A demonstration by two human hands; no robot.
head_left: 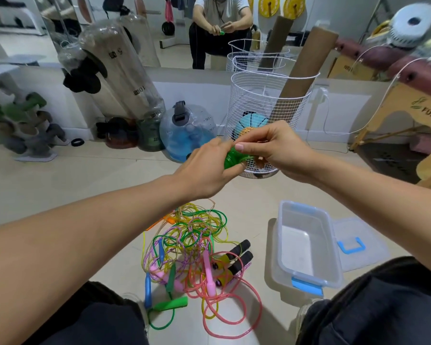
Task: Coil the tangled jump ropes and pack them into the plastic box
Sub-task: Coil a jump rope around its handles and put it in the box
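Note:
Both hands are raised in front of me around a small green bundle of jump rope [230, 158]. My left hand [207, 168] grips its lower left side. My right hand [271, 149] pinches its top and right side, thumb on the green. On the floor below lies a tangled pile of jump ropes [194, 247] in green, yellow, pink and purple, with pink, blue, green and black-and-yellow handles. The clear plastic box [306, 245] with blue latches stands open to the right of the pile, nothing inside it.
The box lid [358, 242] with a blue handle lies right of the box. A white wire basket [266, 120] with a cardboard tube stands behind my hands. Water jugs and bags line the mirror wall at left; a wooden bench stands far right. My knees frame the pile.

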